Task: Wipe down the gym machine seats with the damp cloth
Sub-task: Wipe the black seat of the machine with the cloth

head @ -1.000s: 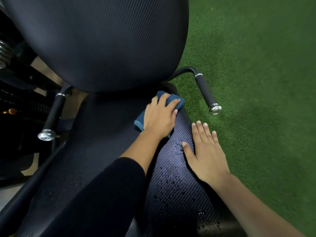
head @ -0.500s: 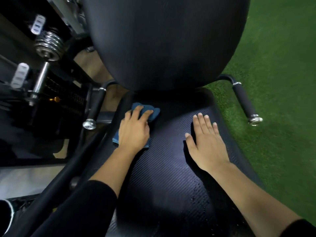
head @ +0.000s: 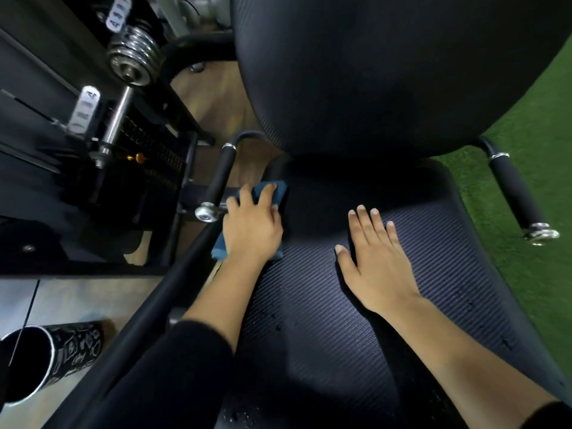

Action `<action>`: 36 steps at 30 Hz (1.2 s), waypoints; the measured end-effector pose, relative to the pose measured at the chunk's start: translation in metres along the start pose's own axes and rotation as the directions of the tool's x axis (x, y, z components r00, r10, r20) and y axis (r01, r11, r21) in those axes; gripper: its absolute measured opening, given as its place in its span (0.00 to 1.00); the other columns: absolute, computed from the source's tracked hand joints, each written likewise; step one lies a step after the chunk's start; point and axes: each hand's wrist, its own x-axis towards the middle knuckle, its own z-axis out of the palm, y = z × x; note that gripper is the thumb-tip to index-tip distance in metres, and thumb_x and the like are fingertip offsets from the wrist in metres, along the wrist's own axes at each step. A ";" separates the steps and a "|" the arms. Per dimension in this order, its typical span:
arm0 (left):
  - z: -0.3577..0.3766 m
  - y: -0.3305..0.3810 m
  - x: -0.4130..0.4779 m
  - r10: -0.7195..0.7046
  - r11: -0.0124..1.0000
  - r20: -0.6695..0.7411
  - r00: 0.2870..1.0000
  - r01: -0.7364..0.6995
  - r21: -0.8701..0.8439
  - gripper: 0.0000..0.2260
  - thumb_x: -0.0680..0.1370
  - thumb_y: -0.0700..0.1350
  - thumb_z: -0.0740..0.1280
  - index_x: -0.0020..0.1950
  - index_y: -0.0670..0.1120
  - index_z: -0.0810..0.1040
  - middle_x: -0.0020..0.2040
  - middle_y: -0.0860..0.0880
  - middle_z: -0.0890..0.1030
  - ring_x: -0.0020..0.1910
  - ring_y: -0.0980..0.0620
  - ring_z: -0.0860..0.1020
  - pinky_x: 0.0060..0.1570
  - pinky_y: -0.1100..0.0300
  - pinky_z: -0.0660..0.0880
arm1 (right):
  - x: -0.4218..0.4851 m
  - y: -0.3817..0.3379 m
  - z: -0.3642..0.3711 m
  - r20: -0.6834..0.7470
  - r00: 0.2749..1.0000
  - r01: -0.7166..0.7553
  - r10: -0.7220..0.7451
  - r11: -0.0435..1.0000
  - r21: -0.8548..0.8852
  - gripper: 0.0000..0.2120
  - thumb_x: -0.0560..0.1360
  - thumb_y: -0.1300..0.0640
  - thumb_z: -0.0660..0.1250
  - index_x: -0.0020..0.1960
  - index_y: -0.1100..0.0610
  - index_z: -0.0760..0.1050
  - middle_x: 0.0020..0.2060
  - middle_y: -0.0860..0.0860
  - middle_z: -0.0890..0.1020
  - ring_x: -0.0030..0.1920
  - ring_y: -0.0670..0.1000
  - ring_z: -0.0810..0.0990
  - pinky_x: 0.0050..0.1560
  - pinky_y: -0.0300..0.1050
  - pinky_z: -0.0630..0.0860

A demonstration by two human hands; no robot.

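Note:
A black ribbed seat pad [head: 325,329] fills the middle of the view, with the black backrest [head: 387,66] rising behind it. My left hand [head: 252,226] presses flat on a folded blue cloth [head: 278,190] at the seat's far left edge, next to the left handle. The cloth shows in front of my fingertips and below my palm. My right hand [head: 374,261] lies flat with fingers spread on the middle of the seat and holds nothing. A few water drops dot the seat near its front.
Two black padded handles with chrome ends flank the seat, a left handle [head: 218,178] and a right handle [head: 517,193]. Weight plates [head: 133,57] and the dark machine frame stand at left. A black patterned cylinder [head: 52,354] lies at lower left. Green turf [head: 532,144] at right.
My left hand has slid the cloth leftward across the back of the seat, from its right side to its left edge. The right hand has stayed flat on the seat.

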 end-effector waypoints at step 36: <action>-0.009 -0.052 -0.003 0.038 0.895 0.303 0.952 0.102 -0.434 0.22 0.80 0.54 0.57 0.74 0.60 0.57 0.72 0.46 0.61 0.62 0.38 0.71 0.59 0.45 0.70 | 0.000 -0.081 0.012 -0.059 0.989 -0.135 0.138 0.989 0.064 0.33 0.76 0.43 0.39 0.78 0.57 0.48 0.77 0.52 0.50 0.77 0.51 0.44 0.75 0.49 0.41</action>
